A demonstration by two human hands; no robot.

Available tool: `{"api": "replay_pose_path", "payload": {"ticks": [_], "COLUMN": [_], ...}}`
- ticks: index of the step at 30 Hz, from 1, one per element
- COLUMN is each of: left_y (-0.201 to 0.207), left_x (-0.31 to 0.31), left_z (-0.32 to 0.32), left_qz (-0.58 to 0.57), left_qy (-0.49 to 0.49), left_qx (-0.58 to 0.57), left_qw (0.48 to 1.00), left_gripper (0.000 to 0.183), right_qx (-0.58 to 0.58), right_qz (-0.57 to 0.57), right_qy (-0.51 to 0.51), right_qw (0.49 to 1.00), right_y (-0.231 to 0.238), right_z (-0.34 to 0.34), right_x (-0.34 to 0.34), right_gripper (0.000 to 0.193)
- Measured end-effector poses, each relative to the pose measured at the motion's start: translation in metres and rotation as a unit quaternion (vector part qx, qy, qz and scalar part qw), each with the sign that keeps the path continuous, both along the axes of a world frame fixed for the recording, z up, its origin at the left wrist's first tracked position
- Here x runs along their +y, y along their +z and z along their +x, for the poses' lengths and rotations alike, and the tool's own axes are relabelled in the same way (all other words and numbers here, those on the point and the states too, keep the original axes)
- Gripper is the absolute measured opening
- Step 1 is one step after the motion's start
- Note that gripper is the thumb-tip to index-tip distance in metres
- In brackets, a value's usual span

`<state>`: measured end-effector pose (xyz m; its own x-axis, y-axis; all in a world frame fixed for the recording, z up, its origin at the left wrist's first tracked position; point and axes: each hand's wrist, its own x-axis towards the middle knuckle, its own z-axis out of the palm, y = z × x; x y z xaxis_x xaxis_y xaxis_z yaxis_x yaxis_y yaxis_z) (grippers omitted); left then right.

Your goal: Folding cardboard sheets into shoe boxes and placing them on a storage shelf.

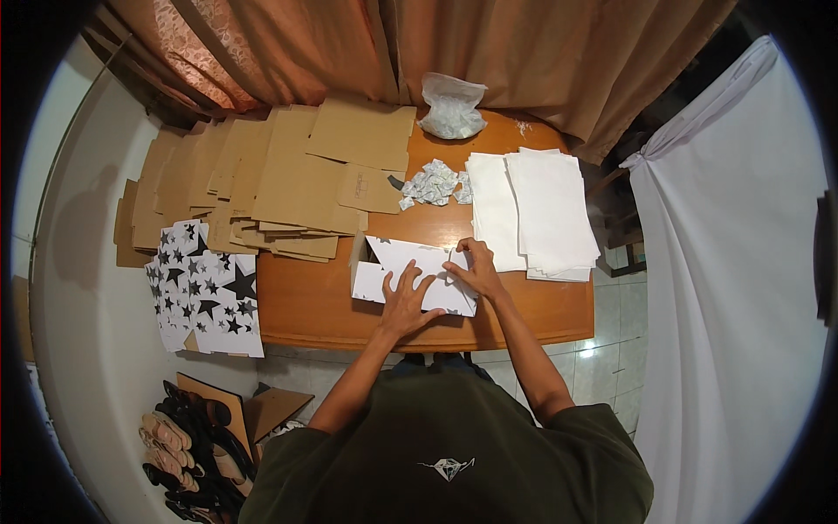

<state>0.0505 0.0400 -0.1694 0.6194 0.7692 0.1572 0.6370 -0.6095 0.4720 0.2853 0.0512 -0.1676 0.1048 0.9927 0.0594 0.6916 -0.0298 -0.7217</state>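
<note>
A white box with black star print [397, 272] lies on the wooden table [314, 301] near its front edge, its flaps partly folded. My left hand [406, 301] rests flat on top of the box with fingers spread. My right hand [474, 269] presses down on a flap at the box's right end, fingertips on the fold. Neither hand grips anything.
Two stacks of white paper sheets [541, 210] lie to the right. Flat brown cardboard pieces [288, 175] cover the table's left, star-printed flat boxes [205, 293] beside them. Small crumpled packets [434, 183] and a plastic bag [452, 106] sit at the back. Sandals [188, 445] lie on the floor.
</note>
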Motion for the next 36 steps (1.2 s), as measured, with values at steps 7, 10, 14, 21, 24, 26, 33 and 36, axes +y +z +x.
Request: {"api": "replay_pose_path", "payload": {"ticks": [7,10,14,21,24,26,33,36], "left_y": [0.008,0.013,0.009,-0.002,-0.011,-0.013,-0.018,-0.008], "left_x": [0.008,0.007,0.004,-0.001,0.001,0.003,0.009,0.007], "left_z": [0.004,0.008,0.009,0.015,0.013,0.012,0.011,0.011], "left_qz": [-0.06,-0.064,-0.053,-0.022,0.007,0.014,-0.007,-0.01], "left_qy": [-0.016,-0.015,-0.017,-0.039,-0.055,-0.062,-0.067,-0.055], "left_qx": [0.027,0.042,0.044,0.05,0.056,0.055,0.037,0.02], "left_qw": [0.998,0.997,0.997,0.998,0.997,0.996,0.997,0.998], "left_gripper": [0.08,0.081,0.081,0.08,0.082,0.083,0.083,0.077], "right_qx": [0.125,0.093,0.042,0.0,0.026,0.043,-0.273,-0.278], "right_qz": [0.016,0.022,0.017,0.006,0.0,-0.001,0.0,-0.036], "right_qy": [0.066,0.062,0.043,0.03,0.013,0.003,0.041,0.078], "right_qw": [0.99,0.993,0.998,1.0,1.0,0.999,0.961,0.957], "right_y": [0.011,0.011,0.012,0.005,0.0,0.0,0.001,-0.007], "right_z": [0.005,0.006,0.004,0.006,0.003,0.002,-0.014,-0.017], "right_x": [-0.006,-0.006,-0.007,-0.015,-0.017,-0.019,-0.034,-0.034], "right_gripper": [0.078,0.08,0.08,0.075,0.071,0.074,0.098,0.114]}}
